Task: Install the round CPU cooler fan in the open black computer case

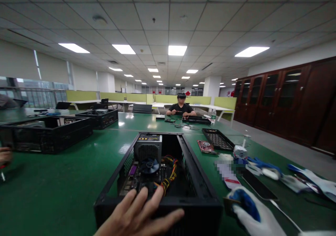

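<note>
An open black computer case [194, 201] lies in front of me. Inside are a power supply [148, 148], a CPU fan [149, 165], a purple slot or connector [133, 170] and a bundle of yellow, red and black cables [172, 173]. My left hand [143, 213] is bare, with its fingers spread over the near edge of the case. To the right of the case, my right hand [249, 208] wears a white and blue glove. It is closed on a small flat brownish piece [230, 206], whose kind I cannot make out.
A phone [258, 184] with a white cable, gloves [315, 180], a red circuit card [206, 147] and a black perforated panel [217, 139] lie right. More cases [52, 134] stand left, near another person's hand [5, 156]. A person [181, 106] sits opposite; a bottle [213, 115] stands nearby.
</note>
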Available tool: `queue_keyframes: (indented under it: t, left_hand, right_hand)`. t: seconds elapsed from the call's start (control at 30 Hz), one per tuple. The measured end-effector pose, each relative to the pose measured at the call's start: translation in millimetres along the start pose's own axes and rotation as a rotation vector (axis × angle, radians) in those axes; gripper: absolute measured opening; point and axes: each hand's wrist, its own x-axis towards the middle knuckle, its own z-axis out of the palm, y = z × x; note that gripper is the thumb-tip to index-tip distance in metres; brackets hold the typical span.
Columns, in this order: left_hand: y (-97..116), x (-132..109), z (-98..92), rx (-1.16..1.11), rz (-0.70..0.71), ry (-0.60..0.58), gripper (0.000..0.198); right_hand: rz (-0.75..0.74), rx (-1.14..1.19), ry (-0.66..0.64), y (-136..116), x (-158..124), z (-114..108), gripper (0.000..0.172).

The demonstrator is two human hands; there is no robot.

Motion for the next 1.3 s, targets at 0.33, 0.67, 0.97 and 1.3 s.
queue_keyframes:
  t: [0.33, 0.67, 0.97, 1.3]
  left_hand:
    - [-106, 125, 26.2, 0.202, -0.158, 0.043, 0.080]
    - [-161, 208, 70.7, 0.122, -0.278, 0.057, 0.074]
    - [-155, 197, 88.2, 0.020, -0.273, 0.187, 0.073]
    - [-48, 29, 113.4, -0.343, -0.351, 0.019, 0.043]
  right_hand:
    - [-0.222, -0.238, -0.153, -29, 27, 99, 0.046]
    - [-0.336, -0.173, -0.480, -59, 31, 119, 0.029]
    - [-0.267, -0.057, -0.476, -63, 33, 101, 0.035]
    - [-0.087, 0.055, -0.521, -67, 36, 109, 0.033]
